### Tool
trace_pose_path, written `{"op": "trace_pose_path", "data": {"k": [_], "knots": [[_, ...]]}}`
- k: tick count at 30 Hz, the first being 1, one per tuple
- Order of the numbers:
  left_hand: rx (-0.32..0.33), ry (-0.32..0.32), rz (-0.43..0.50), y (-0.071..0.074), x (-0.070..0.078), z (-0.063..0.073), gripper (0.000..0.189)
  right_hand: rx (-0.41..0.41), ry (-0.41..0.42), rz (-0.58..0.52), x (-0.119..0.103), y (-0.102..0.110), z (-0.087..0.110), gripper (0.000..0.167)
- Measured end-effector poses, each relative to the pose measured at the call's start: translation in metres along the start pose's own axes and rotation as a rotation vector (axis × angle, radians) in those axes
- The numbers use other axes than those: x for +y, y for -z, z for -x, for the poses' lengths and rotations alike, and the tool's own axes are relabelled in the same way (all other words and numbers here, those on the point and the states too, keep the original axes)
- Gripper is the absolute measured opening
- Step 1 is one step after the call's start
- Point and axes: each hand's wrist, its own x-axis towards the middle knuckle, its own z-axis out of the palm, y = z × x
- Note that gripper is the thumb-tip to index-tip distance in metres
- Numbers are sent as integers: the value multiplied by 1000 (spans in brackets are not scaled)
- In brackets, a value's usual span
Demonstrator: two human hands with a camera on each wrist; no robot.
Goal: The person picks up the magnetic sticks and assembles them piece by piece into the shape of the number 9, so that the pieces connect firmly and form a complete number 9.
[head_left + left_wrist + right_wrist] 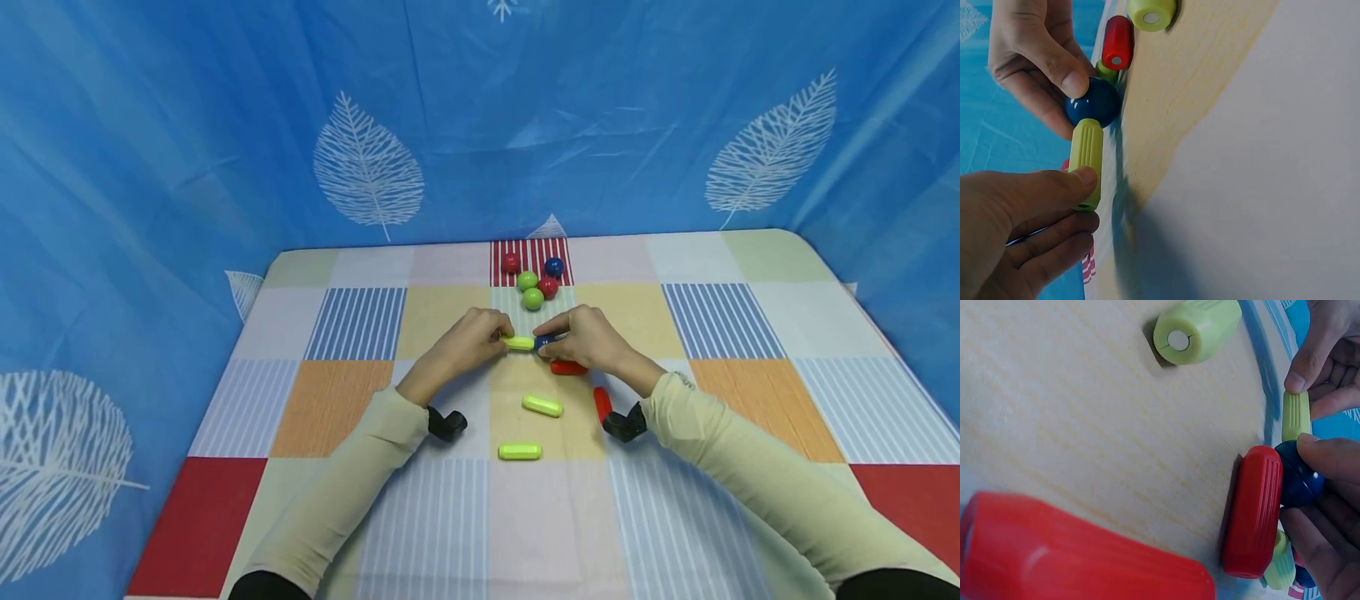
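Honestly, the dark blue ball (1094,104) looks like hard, glossy plastic, so I'd call it light, stiff and a bit slippery, nothing fragile. Best hold is probably thumb and fingers across its widest part. The yellow-green rod (1087,147) next to it looks just as light and stiff, but those grooves should give better grip; I'd pinch it by the end away from the ball.

Hands-wise, the right hand (590,340) has the ball pinched from the ball's right, while the left hand (467,343), over to the ball's left, is clamped on the rod's outer half, with the rod's other end right up against the ball. So the ball sits between the two hands.

Going outward, one red rod (1254,512) lies just beside the ball, near side; can't tell if they touch. A second red rod (602,403) is further out to the ball's near right. Two more yellow-green rods (542,406) lie on its near side too. Beyond the ball: two green balls (532,299), two red balls (548,287) and another blue ball (554,267).
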Motion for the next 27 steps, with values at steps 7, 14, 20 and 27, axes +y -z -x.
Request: {"op": "trace_pose_path", "data": {"k": [7, 14, 20, 27], "knots": [[0, 10, -3, -2, 2, 2, 17, -6, 20, -7, 3, 0, 2, 28], [-18, -17, 64, 6, 0, -3, 16, -8, 29, -23, 2, 1, 4, 27], [93, -8, 189, 20, -3, -26, 17, -1, 30, -30, 5, 2, 7, 27], [295, 69, 289, 21, -10, -53, 22, 4, 30, -47, 4, -3, 13, 27]]}}
